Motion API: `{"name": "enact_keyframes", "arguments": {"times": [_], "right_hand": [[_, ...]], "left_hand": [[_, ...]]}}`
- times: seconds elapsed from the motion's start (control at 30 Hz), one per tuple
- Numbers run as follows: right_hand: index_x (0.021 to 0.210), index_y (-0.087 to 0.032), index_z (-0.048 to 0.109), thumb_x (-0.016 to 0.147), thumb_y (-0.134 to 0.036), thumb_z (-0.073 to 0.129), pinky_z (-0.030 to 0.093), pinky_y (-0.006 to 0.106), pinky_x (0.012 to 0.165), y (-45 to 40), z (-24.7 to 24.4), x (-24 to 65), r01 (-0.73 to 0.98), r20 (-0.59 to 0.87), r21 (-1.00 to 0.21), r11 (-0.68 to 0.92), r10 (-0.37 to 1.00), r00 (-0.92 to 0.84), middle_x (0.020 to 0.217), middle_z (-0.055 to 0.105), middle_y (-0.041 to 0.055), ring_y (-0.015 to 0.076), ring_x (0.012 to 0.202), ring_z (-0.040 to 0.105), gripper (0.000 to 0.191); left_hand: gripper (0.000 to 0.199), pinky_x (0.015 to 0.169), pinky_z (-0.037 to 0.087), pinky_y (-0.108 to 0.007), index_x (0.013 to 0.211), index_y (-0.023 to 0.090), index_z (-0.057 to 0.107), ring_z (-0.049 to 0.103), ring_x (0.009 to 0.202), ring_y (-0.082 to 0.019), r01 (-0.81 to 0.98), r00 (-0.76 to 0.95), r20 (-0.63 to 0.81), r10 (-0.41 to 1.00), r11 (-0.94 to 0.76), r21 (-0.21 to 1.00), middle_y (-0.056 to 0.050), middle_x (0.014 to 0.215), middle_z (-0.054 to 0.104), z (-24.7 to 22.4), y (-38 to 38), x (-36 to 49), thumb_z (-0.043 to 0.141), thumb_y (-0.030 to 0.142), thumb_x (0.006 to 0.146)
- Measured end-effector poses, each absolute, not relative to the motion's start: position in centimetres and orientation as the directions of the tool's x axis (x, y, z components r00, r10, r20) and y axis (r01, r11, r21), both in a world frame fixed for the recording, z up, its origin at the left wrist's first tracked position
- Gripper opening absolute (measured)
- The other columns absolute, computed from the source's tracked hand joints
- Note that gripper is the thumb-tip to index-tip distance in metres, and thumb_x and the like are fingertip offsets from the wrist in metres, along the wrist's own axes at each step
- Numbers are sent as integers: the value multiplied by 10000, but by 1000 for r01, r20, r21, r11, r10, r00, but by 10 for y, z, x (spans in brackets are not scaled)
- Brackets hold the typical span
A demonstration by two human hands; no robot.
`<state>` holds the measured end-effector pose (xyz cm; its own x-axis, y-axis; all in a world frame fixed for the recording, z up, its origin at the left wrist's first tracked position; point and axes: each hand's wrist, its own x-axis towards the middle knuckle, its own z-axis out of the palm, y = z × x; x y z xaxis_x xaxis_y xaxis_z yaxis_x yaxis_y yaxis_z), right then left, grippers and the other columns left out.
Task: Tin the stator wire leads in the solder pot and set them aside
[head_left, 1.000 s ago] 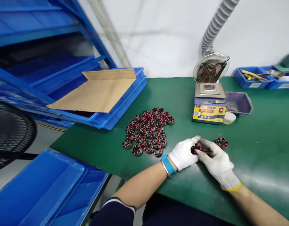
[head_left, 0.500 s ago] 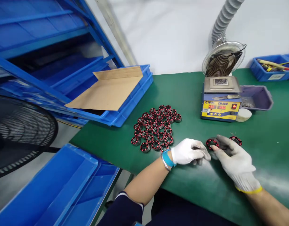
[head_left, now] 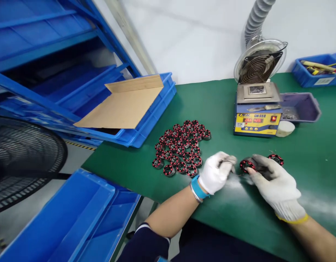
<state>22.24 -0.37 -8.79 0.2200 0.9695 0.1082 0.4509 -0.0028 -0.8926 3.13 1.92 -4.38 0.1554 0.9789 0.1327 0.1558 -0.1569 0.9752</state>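
Note:
My right hand, in a white glove with darkened fingertips, grips a black ring with red windings above the green table. Just left of it is my gloved left hand, its fingers pinched together; whatever they hold is too small to make out. A blue band and a metal bracelet circle the left wrist. Another red-wound ring lies behind my right fingers. Several more such rings form a cluster on the table, left of my left hand.
At the back stands a blue and yellow heated unit with a round fan guard above. Beside it are a purple tray and a white round piece. Cardboard covers a blue crate. A black fan is at left.
My left hand has closed its fingers into a pinch and drawn slightly left and up, away from the ring. My right hand still grips the ring in nearly the same place.

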Motion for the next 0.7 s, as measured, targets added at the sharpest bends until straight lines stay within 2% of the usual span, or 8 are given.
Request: {"name": "enact_keyframes", "arguments": {"times": [0.07,0.13,0.2,0.27,0.4,0.5,0.57,0.7], "right_hand": [[1300,-183,666,825,-551,719,625,329,831,-4,-88,223,443,118,-896,5,967,226,1129,719,114,211,888,719,603],[1301,-194,665,833,-545,715,623,330,830,-5,-86,222,447,125,-894,11,966,225,1121,721,104,210,889,719,587],[1282,-210,674,841,-537,706,618,334,844,-6,-83,220,456,138,-890,22,965,224,1130,720,95,212,913,718,550],[1256,-219,688,835,-531,706,613,339,846,-6,-80,217,468,148,-883,30,965,217,1134,721,90,215,928,716,525],[1235,-205,699,818,-538,710,617,333,787,-4,-79,217,460,117,-888,-9,962,245,1103,728,96,218,898,716,533],[1253,-192,688,819,-566,715,620,333,800,-4,-82,218,436,127,-900,-4,954,271,1104,725,104,214,882,717,573],[1261,-194,683,819,-581,717,621,332,790,-5,-84,219,438,142,-899,8,951,274,1105,724,106,216,879,717,588],[1247,-227,691,833,-566,708,619,352,815,-6,-82,216,458,171,-888,30,948,270,1131,719,96,225,913,718,535]], "left_hand": [[356,567,472,-241,890,187,500,554,588,-130,120,31,160,987,-163,979,-29,714,601,-42,21,26,350,489,1005],[431,581,471,-245,902,187,492,551,603,-130,113,0,176,984,-175,978,-29,732,592,-40,23,24,368,590,992],[458,602,469,-257,892,184,536,558,626,-141,173,94,160,983,-175,969,-28,739,604,-38,24,26,516,640,932],[402,609,453,-262,809,189,569,556,624,-146,260,222,120,968,-177,949,-18,702,607,-37,22,30,625,578,896],[390,537,435,-251,719,186,567,543,523,-132,159,337,87,938,-147,976,-8,598,591,-42,15,34,585,515,928],[474,519,461,-252,802,188,519,555,537,-134,50,173,119,978,-130,990,-24,663,598,-48,11,31,470,635,953],[492,549,485,-258,816,197,484,570,584,-139,66,79,126,989,-131,989,-29,705,596,-49,11,30,425,664,960],[404,553,487,-249,842,195,574,605,627,-154,143,192,52,980,-81,986,-19,725,639,-46,13,35,687,582,853]]}}
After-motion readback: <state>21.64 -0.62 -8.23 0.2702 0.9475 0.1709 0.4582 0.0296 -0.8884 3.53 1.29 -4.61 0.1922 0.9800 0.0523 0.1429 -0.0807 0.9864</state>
